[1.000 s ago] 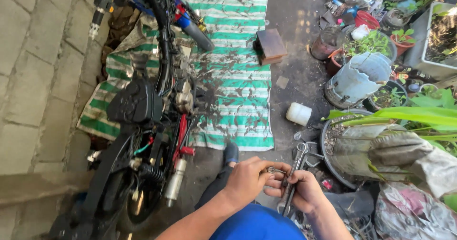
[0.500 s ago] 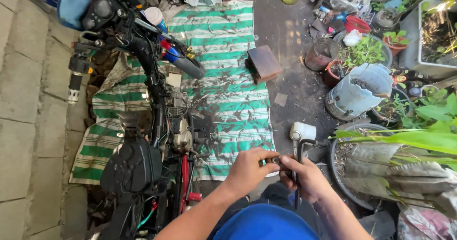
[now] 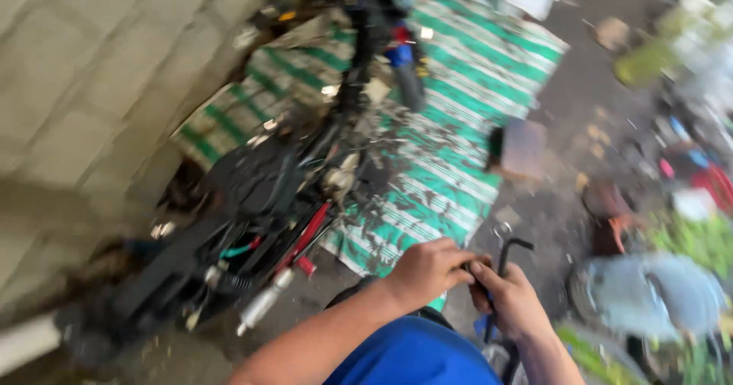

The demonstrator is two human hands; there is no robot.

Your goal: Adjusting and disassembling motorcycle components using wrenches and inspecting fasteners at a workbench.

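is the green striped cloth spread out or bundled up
Spread out: the green-and-white striped cloth lies flat on the ground under the stripped black motorbike, its stripes showing.

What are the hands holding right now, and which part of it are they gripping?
The right hand grips a dark L-shaped metal tool around its lower shaft, bent end up. The left hand meets it there, pinching something too blurred to identify.

I'm looking at an outdoor yard repair spot: a stripped motorcycle (image 3: pixel 259 224) on a green-striped tarp (image 3: pixel 450 148), concrete ground (image 3: pixel 565 118), potted plants (image 3: pixel 687 240).
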